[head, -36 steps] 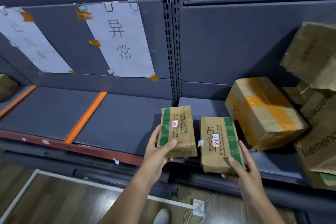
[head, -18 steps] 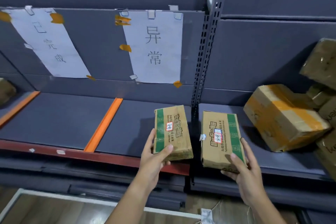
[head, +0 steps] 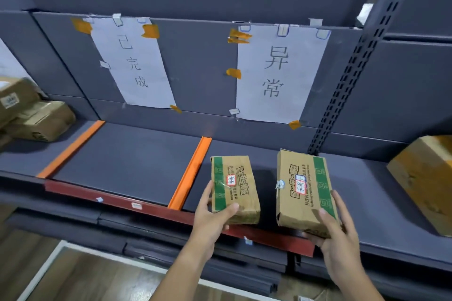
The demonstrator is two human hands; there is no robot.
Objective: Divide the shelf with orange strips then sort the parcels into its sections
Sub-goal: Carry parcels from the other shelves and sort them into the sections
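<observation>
The left hand [head: 211,217] grips the near end of a small green-banded parcel [head: 233,188], thumb across its top face and fingers beneath; the parcel is held above the front edge of the grey shelf [head: 127,161], just right of the nearer orange strip [head: 190,173]. The right hand [head: 337,234] grasps a larger green-banded parcel [head: 304,190] in the same manner, thumb on top, fingers along its right side and underside; this parcel is held just beside the first, near the slotted upright [head: 342,80]. Each parcel bears a small red-bordered label on its top face. A second orange strip [head: 71,149] lies farther left, so the two strips bound a middle section of the shelf. On the back panel hang two paper signs: the left sign [head: 134,63] above that middle section, the right sign [head: 278,73] above the section holding the parcels. Stacked brown boxes [head: 36,117] occupy the far-left section, and a tape-wrapped box [head: 425,178] sits on the adjoining shelf at right.
</observation>
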